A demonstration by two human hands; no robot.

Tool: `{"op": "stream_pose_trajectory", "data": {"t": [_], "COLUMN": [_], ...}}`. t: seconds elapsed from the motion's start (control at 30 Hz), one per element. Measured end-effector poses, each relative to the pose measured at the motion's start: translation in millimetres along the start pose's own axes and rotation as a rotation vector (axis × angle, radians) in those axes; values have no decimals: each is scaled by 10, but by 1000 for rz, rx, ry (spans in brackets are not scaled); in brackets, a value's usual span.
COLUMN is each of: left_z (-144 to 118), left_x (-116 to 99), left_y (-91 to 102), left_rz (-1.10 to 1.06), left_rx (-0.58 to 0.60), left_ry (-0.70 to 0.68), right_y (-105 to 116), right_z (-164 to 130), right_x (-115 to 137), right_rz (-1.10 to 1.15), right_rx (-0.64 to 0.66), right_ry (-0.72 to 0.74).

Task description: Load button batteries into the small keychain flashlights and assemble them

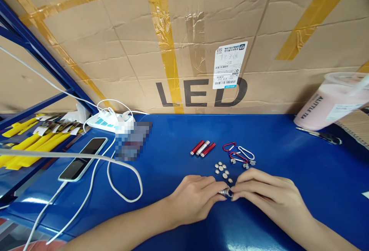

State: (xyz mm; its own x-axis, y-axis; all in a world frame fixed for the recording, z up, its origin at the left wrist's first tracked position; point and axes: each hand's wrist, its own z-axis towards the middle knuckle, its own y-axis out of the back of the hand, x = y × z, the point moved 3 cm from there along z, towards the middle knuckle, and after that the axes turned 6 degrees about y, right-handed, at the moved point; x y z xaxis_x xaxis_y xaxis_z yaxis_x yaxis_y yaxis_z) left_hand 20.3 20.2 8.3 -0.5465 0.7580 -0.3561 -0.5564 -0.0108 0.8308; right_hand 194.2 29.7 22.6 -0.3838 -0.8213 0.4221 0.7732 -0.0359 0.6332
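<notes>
Pinched together between left hand (pixel 196 197) and right hand (pixel 265 193): a small silver cylinder (pixel 225 193), low on the blue table (pixel 302 166). Just beyond the cylinder, loose button cells (pixel 221 169); farther, three small tubes (pixel 202 148) and carabiner clips (pixel 238 153).

Small assembly/packing workshop: blue bench (pixel 288 147), LED carton (pixel 201 51), parts w/ batteries (pixel 222 169).

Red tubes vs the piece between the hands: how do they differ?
The three small tubes lie loose on the blue table, untouched; the small silver piece is pinched between the left hand and the right hand. Two tubes are red and one silver-white, all fully visible; the held piece is silver and mostly hidden by fingertips. The tubes sit beyond the button cells; the held piece is nearer the person. Both are small metallic parts.
</notes>
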Motion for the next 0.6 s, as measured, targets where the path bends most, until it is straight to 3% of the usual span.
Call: {"op": "stream_pose_trajectory", "data": {"t": [0.37, 0.6], "left_z": [-9, -21], "left_x": [6, -12], "left_y": [-30, -45], "left_rz": [-83, 19], "left_rx": [23, -54], "left_ry": [28, -51], "right_y": [-92, -120], "right_z": [7, 11], "right_x": [-109, -71], "right_rz": [292, 275], "right_rx": [97, 75], "right_ry": [-377, -393]}}
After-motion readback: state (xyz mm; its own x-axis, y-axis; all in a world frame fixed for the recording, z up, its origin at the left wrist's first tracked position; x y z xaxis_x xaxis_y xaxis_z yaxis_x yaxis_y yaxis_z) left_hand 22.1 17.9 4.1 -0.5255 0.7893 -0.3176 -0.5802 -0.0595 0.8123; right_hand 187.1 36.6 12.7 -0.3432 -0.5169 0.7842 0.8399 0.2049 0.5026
